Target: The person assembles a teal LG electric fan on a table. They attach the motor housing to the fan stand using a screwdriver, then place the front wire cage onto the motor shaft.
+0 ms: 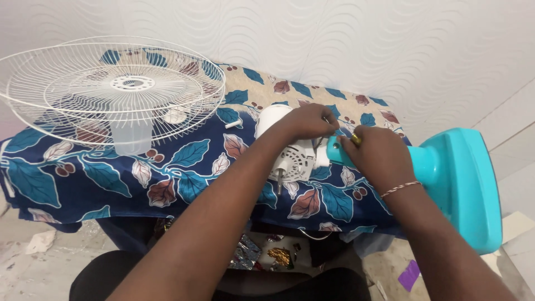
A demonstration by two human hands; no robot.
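Holding the white fan motor point(293, 159) down with my left hand point(306, 121), fingers curled over its round plastic housing, while my right hand point(379, 153) pinches at the spot where the motor meets the turquoise stand neck point(432, 161). Can't tell what's actually in that right grip; something small may be hidden there. The motor sits on the tabletop on a slippery leaf-print cloth point(167, 167), so I figure it could skid or roll. The heavy glossy base point(465, 189) overhangs the edge and might tip. The thin white wire fan guard point(111, 89) beside it looks easy to bend.
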